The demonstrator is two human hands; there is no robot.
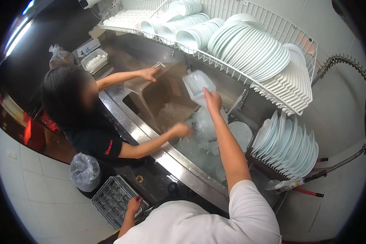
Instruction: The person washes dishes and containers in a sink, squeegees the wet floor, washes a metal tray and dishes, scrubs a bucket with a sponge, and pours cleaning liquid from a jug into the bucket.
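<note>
My right hand (212, 100) grips the rim of a translucent plastic container (197, 83), tilted above the sink. Below it, dishes (240, 134) lie in cloudy water. At the lower left, my left hand (134, 204) hangs beside a grey dish rack (117, 201), its fingers loosely curled and apart with nothing visible in them. Across the sink edge, a co-worker in a dark shirt (89, 134) has one hand (149, 74) at the rim of a large brownish tub (144, 97). The co-worker's other hand (181, 130) is blurred over the water.
A wire shelf (232, 67) above the sink holds stacked bowls (197, 36) and plates (252, 51). More plates (286, 144) stand upright in a rack at the right, near a hose (341, 61). A bag-lined bin (84, 171) is at the left.
</note>
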